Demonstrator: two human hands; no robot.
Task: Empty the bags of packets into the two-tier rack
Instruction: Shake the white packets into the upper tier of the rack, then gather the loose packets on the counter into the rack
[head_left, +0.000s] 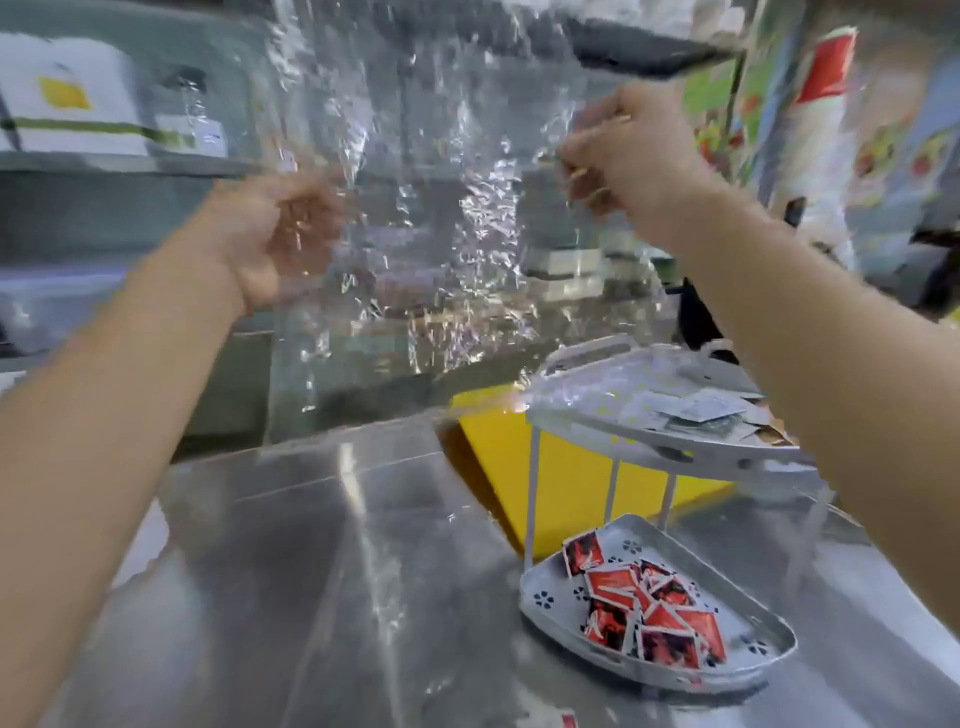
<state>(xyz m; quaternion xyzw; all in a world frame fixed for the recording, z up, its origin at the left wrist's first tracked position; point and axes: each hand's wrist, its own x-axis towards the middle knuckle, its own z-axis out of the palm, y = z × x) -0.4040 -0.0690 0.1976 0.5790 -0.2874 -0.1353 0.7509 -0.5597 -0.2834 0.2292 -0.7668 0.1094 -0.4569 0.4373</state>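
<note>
I hold a large clear plastic bag (415, 218) up in front of me, above the steel counter. My left hand (270, 244) grips its left side and my right hand (628, 166) pinches its right side. The bag looks empty and hangs stretched between the hands. Down at the right stands the white two-tier rack (550, 597). Its lower tier holds several red packets (644, 597). Its upper tier (571, 410) holds several pale grey packets (701, 410), partly hidden by my right forearm.
A yellow bin (561, 467) stands behind the rack beyond the steel counter (311, 571). One red packet (569, 721) lies on the counter at the bottom edge. Shelves with boxes sit at the back left; colourful packaging hangs at the right.
</note>
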